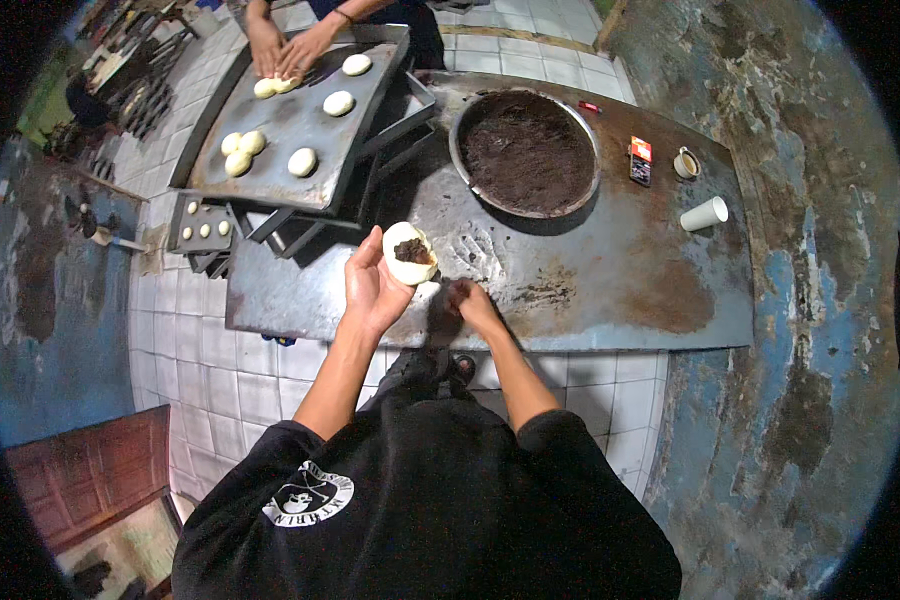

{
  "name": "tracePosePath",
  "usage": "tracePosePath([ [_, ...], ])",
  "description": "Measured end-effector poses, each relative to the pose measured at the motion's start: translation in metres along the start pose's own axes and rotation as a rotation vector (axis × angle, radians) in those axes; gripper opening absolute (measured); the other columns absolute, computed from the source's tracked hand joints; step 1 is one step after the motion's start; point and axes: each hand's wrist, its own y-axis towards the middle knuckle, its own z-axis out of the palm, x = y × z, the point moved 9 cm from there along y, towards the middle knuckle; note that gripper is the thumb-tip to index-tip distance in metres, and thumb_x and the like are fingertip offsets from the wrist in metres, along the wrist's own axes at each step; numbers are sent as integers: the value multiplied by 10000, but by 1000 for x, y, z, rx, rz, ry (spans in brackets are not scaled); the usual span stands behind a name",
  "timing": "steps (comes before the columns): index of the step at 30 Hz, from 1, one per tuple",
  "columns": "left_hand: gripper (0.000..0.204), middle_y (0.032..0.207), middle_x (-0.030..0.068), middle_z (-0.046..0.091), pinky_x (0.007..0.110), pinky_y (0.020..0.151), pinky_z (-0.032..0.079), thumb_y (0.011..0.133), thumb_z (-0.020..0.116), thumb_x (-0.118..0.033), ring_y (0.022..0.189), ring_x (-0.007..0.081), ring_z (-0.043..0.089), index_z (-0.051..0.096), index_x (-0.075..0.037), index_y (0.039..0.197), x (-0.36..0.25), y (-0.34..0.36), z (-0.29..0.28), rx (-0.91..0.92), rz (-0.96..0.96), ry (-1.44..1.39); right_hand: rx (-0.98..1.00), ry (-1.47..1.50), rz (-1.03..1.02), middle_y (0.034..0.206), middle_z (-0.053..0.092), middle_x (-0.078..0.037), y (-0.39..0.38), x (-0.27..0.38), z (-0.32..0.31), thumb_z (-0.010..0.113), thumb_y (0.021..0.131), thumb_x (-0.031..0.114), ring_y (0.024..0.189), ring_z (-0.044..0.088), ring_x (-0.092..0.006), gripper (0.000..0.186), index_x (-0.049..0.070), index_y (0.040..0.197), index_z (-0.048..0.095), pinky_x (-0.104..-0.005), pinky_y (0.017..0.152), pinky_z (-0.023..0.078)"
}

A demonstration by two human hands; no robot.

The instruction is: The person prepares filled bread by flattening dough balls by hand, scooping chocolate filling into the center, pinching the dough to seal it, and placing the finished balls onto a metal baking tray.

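My left hand (pixel 369 292) is closed around a round, pale piece of dough (pixel 423 270), held up over the near edge of the metal table. A clump of dark, crumbly filling (pixel 410 250) sits on the dough's upper face. To the right of it, lower down, my right hand (pixel 476 304) is curled close to the tabletop, apart from the dough. Its fingertips look dark and lie in shadow, so whatever they pinch cannot be made out. Beyond my hands stands a wide metal bowl (pixel 594 178) of dark crumbly filling (pixel 525 150).
At the far left, a co-worker's hands (pixel 288 52) press dough balls on a large tray (pixel 270 192) set on stacked trays. Several dough balls (pixel 302 162) lie there. A white cup (pixel 705 214), a small mug (pixel 686 163) and a red-black packet (pixel 640 162) stand at right. Walls flank both sides.
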Motion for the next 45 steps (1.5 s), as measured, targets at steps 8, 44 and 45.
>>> tracePosePath([
  [8, 550, 1212, 183, 681, 467, 1056, 488, 1019, 548, -469, 1126, 311, 664, 581, 27, 1255, -7, -71, -41, -109, 64, 241, 375, 281, -128, 1299, 662, -119, -88, 158, 137, 650, 981, 196, 1240, 596, -218, 480, 54, 1427, 544, -359, 1055, 467],
  [44, 243, 1202, 135, 698, 262, 761, 579, 1003, 630, -166, 983, 178, 696, 590, -31, 1202, -1, -92, 55, -52, 544, 501, -117, -222, -858, 944, 725, -115, -221, 308, 133, 762, 886, 59, 889, 706, -181, 171, -8, 1042, 778, -316, 772, 561],
  [45, 220, 1216, 131, 697, 292, 827, 574, 1018, 628, -183, 1023, 181, 686, 615, -35, 1180, 1, -91, 60, -35, 524, 531, -166, -336, -913, 981, 713, -129, -228, 310, 132, 768, 870, 56, 892, 705, -208, 193, 7, 1056, 781, -326, 772, 560],
])
